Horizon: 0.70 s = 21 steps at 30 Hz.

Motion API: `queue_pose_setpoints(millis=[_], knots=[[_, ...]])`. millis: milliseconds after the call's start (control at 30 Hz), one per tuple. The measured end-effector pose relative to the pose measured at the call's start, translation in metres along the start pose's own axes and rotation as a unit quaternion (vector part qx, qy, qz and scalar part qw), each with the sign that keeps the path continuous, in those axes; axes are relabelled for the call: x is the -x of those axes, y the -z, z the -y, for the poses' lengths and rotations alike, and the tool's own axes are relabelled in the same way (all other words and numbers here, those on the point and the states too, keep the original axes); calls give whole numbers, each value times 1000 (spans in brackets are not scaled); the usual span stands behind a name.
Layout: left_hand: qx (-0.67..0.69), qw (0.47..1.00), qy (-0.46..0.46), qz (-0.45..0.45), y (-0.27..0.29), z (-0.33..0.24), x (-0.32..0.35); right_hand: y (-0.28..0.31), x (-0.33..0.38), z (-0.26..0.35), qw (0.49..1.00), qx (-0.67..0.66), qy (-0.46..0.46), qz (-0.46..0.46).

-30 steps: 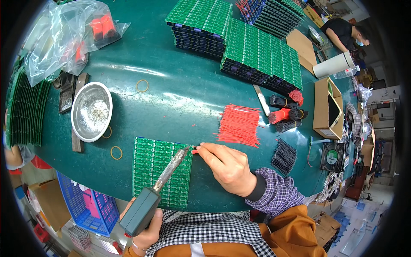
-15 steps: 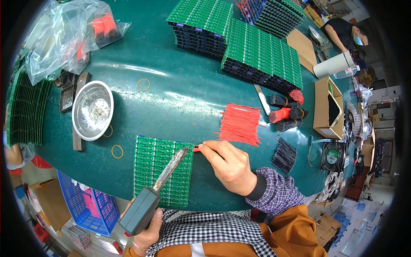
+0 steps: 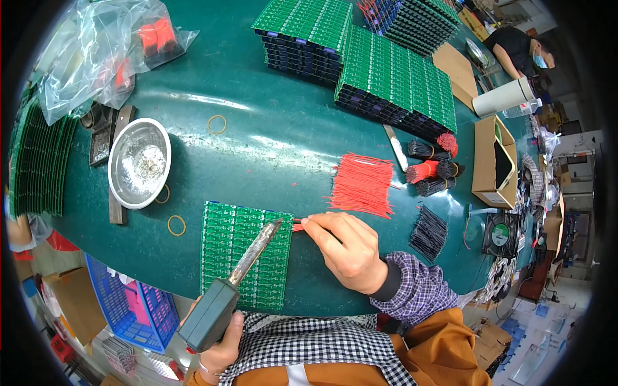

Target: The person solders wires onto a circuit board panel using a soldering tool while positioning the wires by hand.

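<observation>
A green circuit board panel (image 3: 244, 252) lies flat on the dark green table (image 3: 257, 154) in front of me. My left hand (image 3: 222, 347) grips the grey handle of a soldering iron (image 3: 228, 289), whose tip rests at the panel's upper right corner. My right hand (image 3: 344, 248) pinches a short red wire (image 3: 298, 226) and holds its end against that same corner, right by the iron's tip. A loose spread of cut red wires (image 3: 362, 183) lies just beyond my right hand.
A metal bowl (image 3: 138, 162) with solder dross sits at left, rubber bands (image 3: 176, 225) around it. Stacks of green boards (image 3: 380, 74) fill the far side. Black and red wire bundles (image 3: 432, 168), a cardboard box (image 3: 494, 161), a small fan (image 3: 501, 235) and plastic bags (image 3: 103, 51) surround them. Another person (image 3: 518, 48) sits far right.
Hardly anything moved; both hands keep the iron's tip and the red wire at the panel's corner.
</observation>
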<state>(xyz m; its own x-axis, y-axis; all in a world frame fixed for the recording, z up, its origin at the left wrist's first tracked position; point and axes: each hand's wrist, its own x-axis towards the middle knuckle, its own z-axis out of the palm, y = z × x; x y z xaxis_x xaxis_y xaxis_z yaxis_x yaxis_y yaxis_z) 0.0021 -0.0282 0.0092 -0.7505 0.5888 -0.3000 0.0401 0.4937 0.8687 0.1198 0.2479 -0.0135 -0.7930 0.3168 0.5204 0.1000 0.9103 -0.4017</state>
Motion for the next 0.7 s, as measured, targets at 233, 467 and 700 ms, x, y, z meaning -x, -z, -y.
queue_pose_setpoints(millis=[233, 467, 700], knots=[[-40, 999, 28, 0, -1, 5, 2, -1, 2, 0, 1000, 3, -18, 21], [-8, 1000, -20, -13, -10, -6, -12, -1, 1, 0, 999, 6, -20, 26], [-20, 994, -100, -40, -17, 4, -15, 0, 1, 1, 999, 11, -21, 31]])
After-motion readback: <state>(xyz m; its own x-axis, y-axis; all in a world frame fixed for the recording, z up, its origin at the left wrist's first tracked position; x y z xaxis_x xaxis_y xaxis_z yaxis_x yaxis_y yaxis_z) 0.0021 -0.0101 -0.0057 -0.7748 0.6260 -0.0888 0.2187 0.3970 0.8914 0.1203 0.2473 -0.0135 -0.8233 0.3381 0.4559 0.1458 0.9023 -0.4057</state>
